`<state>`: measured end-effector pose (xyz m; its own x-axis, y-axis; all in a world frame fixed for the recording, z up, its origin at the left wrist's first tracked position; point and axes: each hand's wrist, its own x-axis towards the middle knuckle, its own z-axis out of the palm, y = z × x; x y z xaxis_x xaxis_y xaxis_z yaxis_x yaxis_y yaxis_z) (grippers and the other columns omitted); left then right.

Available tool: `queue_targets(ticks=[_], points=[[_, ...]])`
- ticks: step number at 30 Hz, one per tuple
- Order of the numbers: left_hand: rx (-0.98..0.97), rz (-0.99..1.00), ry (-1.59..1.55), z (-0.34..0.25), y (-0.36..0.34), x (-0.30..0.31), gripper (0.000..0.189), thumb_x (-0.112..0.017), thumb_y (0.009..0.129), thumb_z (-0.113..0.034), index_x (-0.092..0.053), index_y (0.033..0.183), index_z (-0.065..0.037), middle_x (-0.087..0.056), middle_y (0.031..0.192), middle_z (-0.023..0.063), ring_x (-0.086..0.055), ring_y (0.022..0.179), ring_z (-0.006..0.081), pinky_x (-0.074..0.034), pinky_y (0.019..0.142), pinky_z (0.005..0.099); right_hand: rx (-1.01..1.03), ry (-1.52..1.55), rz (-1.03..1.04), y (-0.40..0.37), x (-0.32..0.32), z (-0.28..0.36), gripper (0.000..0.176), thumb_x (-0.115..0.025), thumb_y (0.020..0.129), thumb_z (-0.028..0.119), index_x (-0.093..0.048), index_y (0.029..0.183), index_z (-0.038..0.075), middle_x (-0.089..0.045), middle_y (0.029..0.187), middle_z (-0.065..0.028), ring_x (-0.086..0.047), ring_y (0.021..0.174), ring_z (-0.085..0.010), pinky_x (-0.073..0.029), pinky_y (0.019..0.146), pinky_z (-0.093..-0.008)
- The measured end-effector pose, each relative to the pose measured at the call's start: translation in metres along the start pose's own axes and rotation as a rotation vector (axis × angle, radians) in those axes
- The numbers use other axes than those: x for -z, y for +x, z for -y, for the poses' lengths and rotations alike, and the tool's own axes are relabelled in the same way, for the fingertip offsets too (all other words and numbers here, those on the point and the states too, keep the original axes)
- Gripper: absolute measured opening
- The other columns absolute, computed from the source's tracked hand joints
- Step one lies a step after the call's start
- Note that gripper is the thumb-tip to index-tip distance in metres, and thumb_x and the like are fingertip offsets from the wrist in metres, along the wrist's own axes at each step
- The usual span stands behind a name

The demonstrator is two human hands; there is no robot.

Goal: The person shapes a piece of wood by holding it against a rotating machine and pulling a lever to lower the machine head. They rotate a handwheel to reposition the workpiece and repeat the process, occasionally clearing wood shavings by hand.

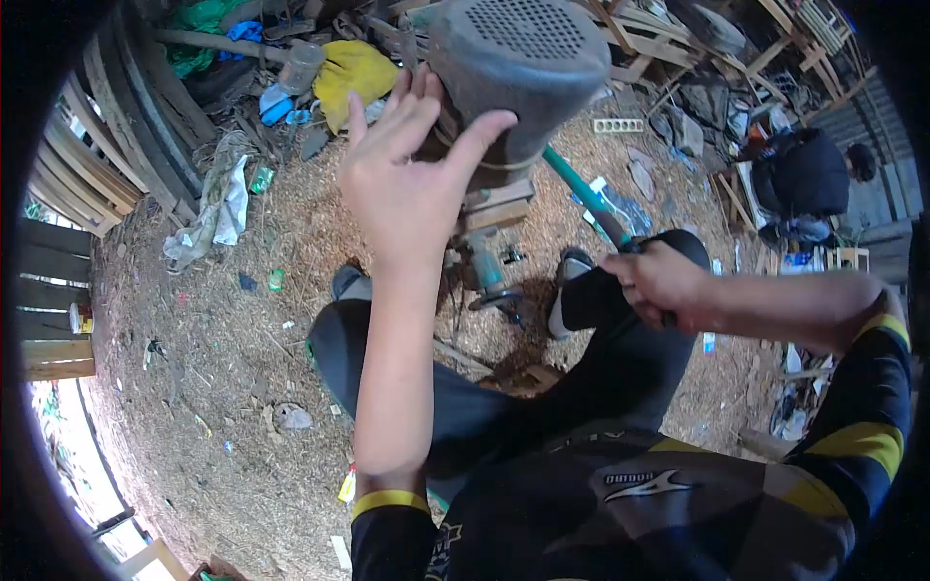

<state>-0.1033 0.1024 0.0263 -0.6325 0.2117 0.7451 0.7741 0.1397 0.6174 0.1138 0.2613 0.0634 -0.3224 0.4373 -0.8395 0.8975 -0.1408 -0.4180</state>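
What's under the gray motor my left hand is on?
Stacked wooden blocks sit under the motor, an angle grinder on the ground below. The left hand hides how the motor rests.

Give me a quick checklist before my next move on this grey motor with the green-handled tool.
1. Left hand steadying grey motor: ok, open palm against its side.
2. Right hand grip on green-handled tool: ok, fist closed.
3. Tool tip: cannot tell, hidden behind the motor.
4. Angle grinder clear of legs: not ok, lies between them.
5. Other person clear: ok, apart, off to the right.
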Motion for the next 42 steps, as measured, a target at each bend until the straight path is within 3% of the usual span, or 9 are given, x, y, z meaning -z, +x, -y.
queue_targets(ticks=[6,10,11,14,17,21,24,37,42], points=[[0.019,-0.021,-0.005,0.0,-0.006,-0.001,0.06,-0.09,0.074,-0.039,-0.075,0.111,0.006,-0.074,0.118,0.0193,-0.066,0.124,0.0294,-0.027,0.123,0.0539,-0.065,-0.323,-0.179,0.01,0.0,0.001,0.029,-0.065,0.092,0.024,-0.061,0.078,-0.001,-0.056,0.064,-0.007,-0.057,0.047,-0.02,-0.044,0.041,-0.0392],[-0.134,-0.066,0.046,0.001,-0.007,-0.003,0.051,-0.094,0.072,-0.03,-0.077,0.103,0.007,-0.075,0.113,0.0198,-0.068,0.122,0.0272,-0.026,0.124,0.0475,-0.035,-0.338,-0.273,0.008,-0.014,-0.008,0.033,-0.066,0.093,0.029,-0.064,0.084,-0.002,-0.061,0.066,-0.0104,-0.063,0.052,-0.0226,-0.048,0.044,-0.0418],[-0.18,-0.029,0.179,-0.002,-0.004,0.005,0.051,-0.088,0.074,-0.042,-0.08,0.099,0.001,-0.076,0.109,0.0188,-0.067,0.122,0.0292,-0.027,0.121,0.0571,-0.017,-0.337,-0.268,0.009,-0.022,-0.017,0.038,-0.067,0.093,0.035,-0.065,0.086,-0.003,-0.064,0.069,-0.012,-0.064,0.054,-0.0237,-0.051,0.05,-0.043],[-0.257,0.075,0.209,-0.006,0.005,0.019,0.051,-0.087,0.073,-0.044,-0.08,0.096,0.001,-0.077,0.105,0.016,-0.066,0.123,0.0294,-0.022,0.122,0.0607,0.077,-0.343,-0.24,0.038,-0.022,-0.058,0.049,-0.069,0.09,0.042,-0.066,0.08,-0.005,-0.066,0.069,-0.0138,-0.065,0.057,-0.0264,-0.054,0.058,-0.0434],[-0.203,0.09,0.186,-0.008,0.005,0.02,0.051,-0.087,0.074,-0.044,-0.08,0.098,0.001,-0.078,0.106,0.0146,-0.066,0.124,0.0297,-0.021,0.122,0.0603,0.13,-0.291,-0.204,0.045,-0.017,-0.062,0.051,-0.068,0.092,0.042,-0.065,0.077,-0.006,-0.064,0.066,-0.0131,-0.065,0.057,-0.026,-0.053,0.057,-0.0425],[-0.201,0.057,0.144,0.009,0.003,0.007,0.06,-0.088,0.073,-0.048,-0.078,0.107,0.001,-0.075,0.114,0.0174,-0.064,0.127,0.0285,-0.018,0.123,0.0595,0.163,-0.16,-0.167,0.029,-0.02,-0.042,0.045,-0.066,0.097,0.029,-0.057,0.063,0.002,-0.054,0.052,-0.0072,-0.053,0.038,-0.0198,-0.041,0.037,-0.0353],[-0.153,0.098,0.117,0.009,0.0,0.01,0.065,-0.089,0.071,-0.051,-0.078,0.107,0.002,-0.074,0.116,0.0198,-0.063,0.128,0.0287,-0.016,0.124,0.0594,0.173,-0.173,-0.145,0.04,-0.016,-0.055,0.044,-0.066,0.092,0.033,-0.063,0.072,-0.006,-0.059,0.06,-0.0104,-0.058,0.046,-0.0224,-0.047,0.043,-0.0417],[-0.094,-0.026,0.04,0.007,-0.014,-0.01,0.067,-0.092,0.067,-0.05,-0.078,0.103,0.005,-0.074,0.119,0.0182,-0.062,0.13,0.0265,-0.009,0.125,0.0599,0.365,-0.139,-0.103,0.08,-0.024,-0.089,0.046,-0.065,0.089,0.033,-0.064,0.066,-0.008,-0.066,0.063,-0.0187,-0.066,0.053,-0.0301,-0.052,0.053,-0.0426],[-0.038,0.053,0.247,-0.005,-0.008,0.005,0.071,-0.092,0.069,-0.049,-0.076,0.109,0.006,-0.067,0.131,0.0212,-0.058,0.134,0.027,-0.012,0.127,0.0535,0.437,-0.211,-0.259,0.098,-0.042,-0.106,0.044,-0.063,0.089,0.03,-0.062,0.065,-0.007,-0.064,0.061,-0.0193,-0.066,0.053,-0.0296,-0.053,0.055,-0.0443]])
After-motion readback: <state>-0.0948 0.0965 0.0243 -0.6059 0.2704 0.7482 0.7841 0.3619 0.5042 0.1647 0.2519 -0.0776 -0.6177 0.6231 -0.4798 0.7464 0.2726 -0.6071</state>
